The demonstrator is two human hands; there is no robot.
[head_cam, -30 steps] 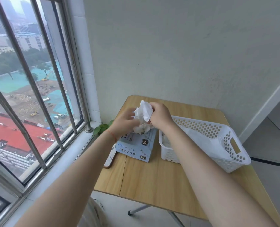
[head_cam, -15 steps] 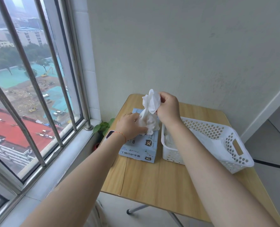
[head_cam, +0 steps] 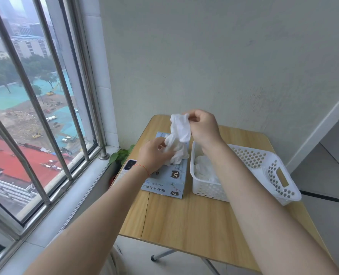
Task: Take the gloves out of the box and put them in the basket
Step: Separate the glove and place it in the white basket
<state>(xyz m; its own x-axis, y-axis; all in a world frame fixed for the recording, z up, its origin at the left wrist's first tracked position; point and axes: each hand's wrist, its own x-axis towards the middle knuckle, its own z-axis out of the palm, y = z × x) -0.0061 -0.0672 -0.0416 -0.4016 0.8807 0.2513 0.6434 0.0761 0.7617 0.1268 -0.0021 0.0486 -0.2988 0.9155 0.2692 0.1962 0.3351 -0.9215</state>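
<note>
A pale blue glove box (head_cam: 167, 181) marked XL lies on the small wooden table (head_cam: 186, 221). A bunch of white gloves (head_cam: 179, 135) hangs above the box opening. My right hand (head_cam: 203, 127) pinches the top of the bunch, lifted over the box. My left hand (head_cam: 156, 153) grips the lower part of the gloves at the box opening. Right of the box stands a white perforated basket (head_cam: 271, 169) with several white gloves (head_cam: 204, 169) in its near end.
A phone (head_cam: 128, 166) lies at the table's left edge under my left wrist. A green plant (head_cam: 121, 155) sits between table and window sill. Barred window on the left, wall behind the table, floor to the right.
My right hand has pulled the white gloves upward out of the box. My left hand has dropped to the box opening and holds the lower gloves.
</note>
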